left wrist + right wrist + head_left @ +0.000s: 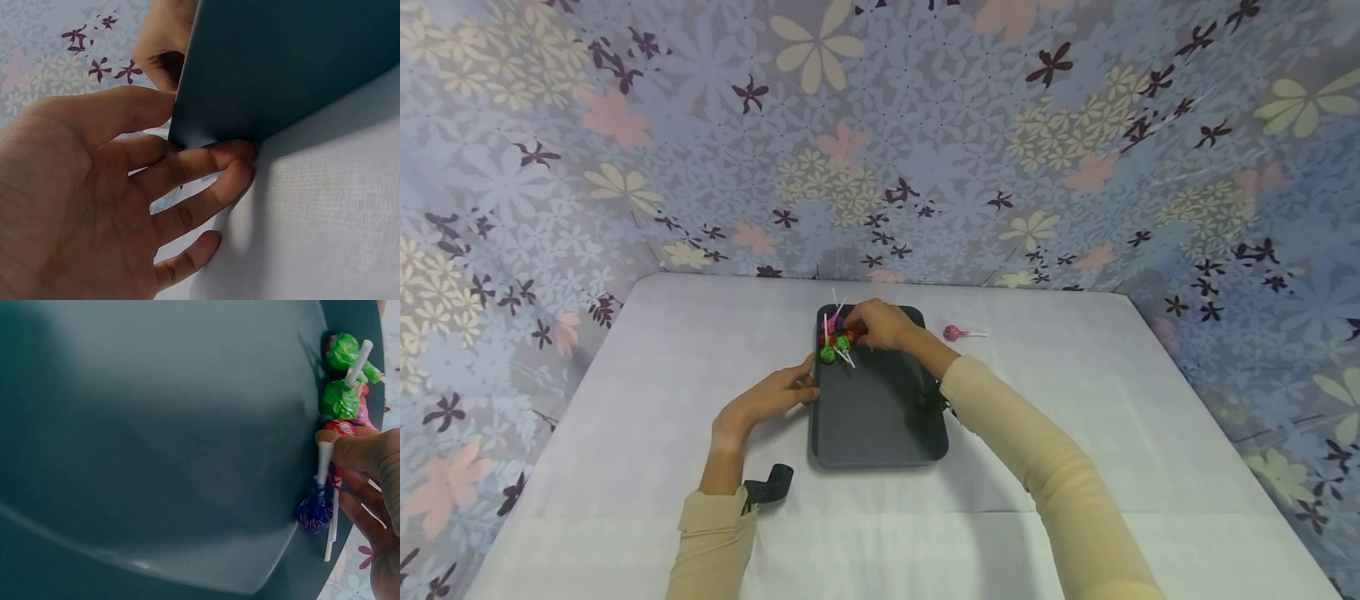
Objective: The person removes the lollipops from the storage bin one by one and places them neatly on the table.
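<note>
A dark grey tray point(880, 417) lies on the white-covered table, with several wrapped lollipops gathered in its far left corner. Among these are a green lollipop point(340, 400), a dark blue lollipop point(314, 514) and a red lollipop point(340, 427). My right hand point(882, 323) reaches over the tray into that corner and pinches the red lollipop between thumb and fingers, its candy partly hidden by the thumb. At the tray's left side, my left hand point(775, 394) touches the outer wall with loosely extended fingers point(187, 172), the thumb right at the rim.
A pink lollipop point(952, 332) lies on the table right of the tray, its stick pointing right. A black wrist mount point(769, 485) sticks out from the left wrist. Behind the table's far edge hangs a flowered cloth point(910, 167).
</note>
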`<state>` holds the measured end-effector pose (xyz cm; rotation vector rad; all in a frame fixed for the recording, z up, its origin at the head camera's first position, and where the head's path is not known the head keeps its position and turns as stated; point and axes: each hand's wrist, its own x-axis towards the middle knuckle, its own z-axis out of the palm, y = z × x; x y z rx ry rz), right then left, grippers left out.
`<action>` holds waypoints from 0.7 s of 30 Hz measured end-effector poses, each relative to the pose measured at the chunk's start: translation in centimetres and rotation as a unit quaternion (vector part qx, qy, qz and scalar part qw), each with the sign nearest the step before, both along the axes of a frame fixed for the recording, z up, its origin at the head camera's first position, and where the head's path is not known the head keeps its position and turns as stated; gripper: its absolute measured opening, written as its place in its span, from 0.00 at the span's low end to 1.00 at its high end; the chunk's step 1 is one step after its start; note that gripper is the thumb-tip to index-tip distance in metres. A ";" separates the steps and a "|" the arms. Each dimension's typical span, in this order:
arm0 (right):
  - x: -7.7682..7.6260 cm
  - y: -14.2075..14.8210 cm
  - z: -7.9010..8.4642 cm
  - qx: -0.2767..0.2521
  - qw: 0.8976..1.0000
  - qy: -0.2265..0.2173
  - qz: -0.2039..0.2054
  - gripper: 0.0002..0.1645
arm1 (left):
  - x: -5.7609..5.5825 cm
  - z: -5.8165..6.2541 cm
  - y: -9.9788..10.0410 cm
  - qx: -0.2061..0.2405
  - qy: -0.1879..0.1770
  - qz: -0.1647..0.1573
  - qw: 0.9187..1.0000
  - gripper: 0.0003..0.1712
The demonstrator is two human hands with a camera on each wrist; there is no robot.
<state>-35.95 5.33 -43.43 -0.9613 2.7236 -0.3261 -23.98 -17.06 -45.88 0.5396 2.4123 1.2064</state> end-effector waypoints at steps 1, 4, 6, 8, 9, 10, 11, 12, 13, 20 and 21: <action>0.0 0.0 -0.1 0.005 1.000 0.002 0.000 0.22 | 0.0 0.0 0.0 0.002 0.001 -0.002 1.000 0.40; 0.0 -0.2 -0.3 0.009 1.000 0.009 0.005 0.20 | 0.1 0.2 -0.1 0.007 0.013 -0.014 1.000 0.40; 0.0 -0.2 -0.4 0.008 1.000 0.007 0.004 0.19 | 0.2 0.3 -0.1 0.009 0.014 -0.017 1.000 0.40; 0.0 -0.2 -0.4 0.003 1.000 0.006 0.004 0.18 | 0.2 0.2 -0.1 0.005 0.012 -0.013 1.000 0.40; -0.1 -0.2 -0.5 0.004 1.000 0.002 -0.001 0.19 | 0.1 0.2 0.0 0.003 0.009 -0.010 1.000 0.40; -0.1 -0.1 -0.5 0.002 1.000 0.003 -0.001 0.18 | 0.1 0.1 0.1 0.001 0.000 -0.003 1.000 0.39; -0.1 -0.1 -0.5 0.001 1.000 0.005 -0.001 0.18 | 0.0 0.0 0.1 -0.001 -0.002 -0.001 1.000 0.39; -0.2 0.0 -0.6 0.000 1.000 0.007 -0.002 0.18 | 0.0 -0.1 0.1 -0.003 -0.003 0.001 1.000 0.39; -0.1 0.1 -0.6 0.000 1.000 0.008 -0.002 0.18 | -0.1 -0.1 0.2 -0.005 -0.005 0.003 1.000 0.39; -0.1 0.5 -0.7 -0.027 1.000 0.007 -0.012 0.18 | -0.1 -0.2 0.2 -0.004 -0.003 0.003 1.000 0.39; 0.0 0.5 -0.7 -0.036 0.999 0.008 -0.012 0.18 | 0.0 -0.1 0.1 -0.004 -0.001 0.002 1.000 0.39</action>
